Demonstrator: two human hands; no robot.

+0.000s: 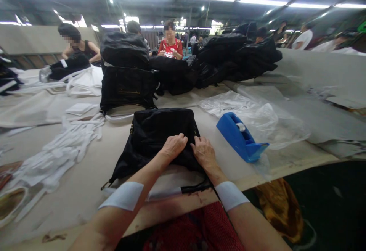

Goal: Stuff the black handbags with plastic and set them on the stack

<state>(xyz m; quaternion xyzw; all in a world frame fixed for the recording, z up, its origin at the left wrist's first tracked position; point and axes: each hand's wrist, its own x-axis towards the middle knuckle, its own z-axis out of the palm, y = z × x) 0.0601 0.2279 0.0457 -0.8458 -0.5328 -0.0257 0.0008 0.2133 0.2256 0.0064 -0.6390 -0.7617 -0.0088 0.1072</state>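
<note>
A black bag [160,129] with small metal fittings at its sides lies on the table in front of me. My left hand [174,147] is closed, its bent fingers pinching the bag's front to the right of its middle. Close beside it, my right hand [204,152] has its fingers curled on the bag's right edge, thumb toward the left hand. What is between the fingertips is hidden. A strap [197,186], partly wrapped in white, curves along the bag's near side. White patches [126,195] cover part of each forearm.
A blue tape dispenser [238,136] stands right of the bag, by clear plastic wrapping [246,110]. Black bags [126,79] are stacked behind. White strips [57,155] and a bowl [13,205] lie at left. The table's near edge runs before me. Other people sit across the table.
</note>
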